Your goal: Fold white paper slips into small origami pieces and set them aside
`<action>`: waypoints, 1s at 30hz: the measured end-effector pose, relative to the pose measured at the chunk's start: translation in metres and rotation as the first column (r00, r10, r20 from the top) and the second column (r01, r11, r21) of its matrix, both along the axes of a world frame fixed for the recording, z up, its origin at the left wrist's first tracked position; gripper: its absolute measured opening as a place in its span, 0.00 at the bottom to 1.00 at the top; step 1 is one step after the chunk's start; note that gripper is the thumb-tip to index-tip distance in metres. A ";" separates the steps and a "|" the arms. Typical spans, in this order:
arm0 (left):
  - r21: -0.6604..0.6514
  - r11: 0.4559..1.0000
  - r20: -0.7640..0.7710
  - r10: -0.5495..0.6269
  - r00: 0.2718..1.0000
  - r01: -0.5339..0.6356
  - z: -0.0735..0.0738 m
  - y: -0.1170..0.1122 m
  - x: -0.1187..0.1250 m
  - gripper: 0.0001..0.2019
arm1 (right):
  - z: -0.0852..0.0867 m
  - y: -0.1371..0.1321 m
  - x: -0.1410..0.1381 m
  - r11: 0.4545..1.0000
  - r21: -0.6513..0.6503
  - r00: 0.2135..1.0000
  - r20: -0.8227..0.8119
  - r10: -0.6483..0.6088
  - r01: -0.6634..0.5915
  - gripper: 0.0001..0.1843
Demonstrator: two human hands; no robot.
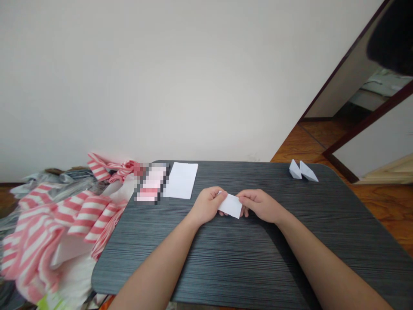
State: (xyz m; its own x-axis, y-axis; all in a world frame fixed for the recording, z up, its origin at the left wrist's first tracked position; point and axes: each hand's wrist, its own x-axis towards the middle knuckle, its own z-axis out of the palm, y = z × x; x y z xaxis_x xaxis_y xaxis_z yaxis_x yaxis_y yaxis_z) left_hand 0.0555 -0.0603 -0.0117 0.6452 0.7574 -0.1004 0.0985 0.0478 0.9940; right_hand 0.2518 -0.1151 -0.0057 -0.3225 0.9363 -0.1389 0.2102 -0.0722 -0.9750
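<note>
A small white piece of paper [230, 206], roughly rectangular, is held between both hands over the middle of the table. My left hand [209, 206] pinches its left edge, thumb on top and fingers underneath. At its right edge my right hand [260, 205] grips it the same way, with the thumb near the upper corner. The fingers beneath the paper are partly hidden. Two folded white paper shapes [295, 169] with pointed tips stand at the far right of the table, apart from the hands.
A stack of white paper [183, 181] lies at the table's back left, beside a pixelated patch. Red-and-white striped cloth [87, 211] and plastic bags pile up left of the dark table [155, 241]. A pale wall rises behind; a doorway opens at right.
</note>
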 end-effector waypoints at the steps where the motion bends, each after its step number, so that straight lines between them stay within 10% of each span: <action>1: -0.011 1.000 0.008 0.009 1.000 -0.008 0.000 0.000 0.000 0.16 | 0.000 0.000 0.001 1.000 0.012 1.000 -0.013 -0.014 0.014 0.15; 30: -0.051 0.998 0.054 0.051 0.997 -0.048 -0.006 0.003 0.002 0.14 | -0.010 -0.002 0.000 0.999 0.010 0.994 -0.103 -0.043 0.045 0.13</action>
